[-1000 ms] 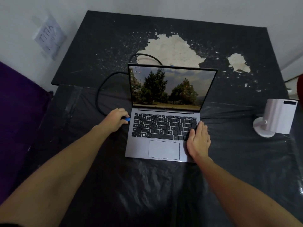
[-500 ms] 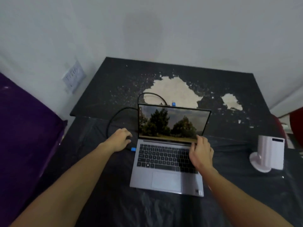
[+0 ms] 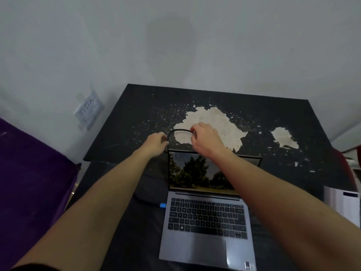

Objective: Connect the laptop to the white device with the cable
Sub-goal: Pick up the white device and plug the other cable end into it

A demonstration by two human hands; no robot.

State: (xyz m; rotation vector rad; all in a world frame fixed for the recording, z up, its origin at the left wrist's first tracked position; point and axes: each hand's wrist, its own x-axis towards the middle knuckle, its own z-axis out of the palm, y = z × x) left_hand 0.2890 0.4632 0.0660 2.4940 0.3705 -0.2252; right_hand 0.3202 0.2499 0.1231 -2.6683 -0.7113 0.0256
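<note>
1. Tabletop first: the black, flaking table (image 3: 136, 114) is carrying everything, so you are working over its far half.
2. Your open grey laptop (image 3: 205, 222) is sitting near you, lid up, which is why you are reaching over the screen.
3. The white boxy device (image 3: 341, 204) is standing at the right edge, well apart from both hands and not yet connected.
4. Your right hand (image 3: 207, 141) is pinching the thin black cable (image 3: 179, 130); your left hand (image 3: 156, 142) is curling closed on the same arc, probably gathering slack.
5. The blue plug (image 3: 163, 205) is touching the laptop's left side, seemingly seated.
</note>
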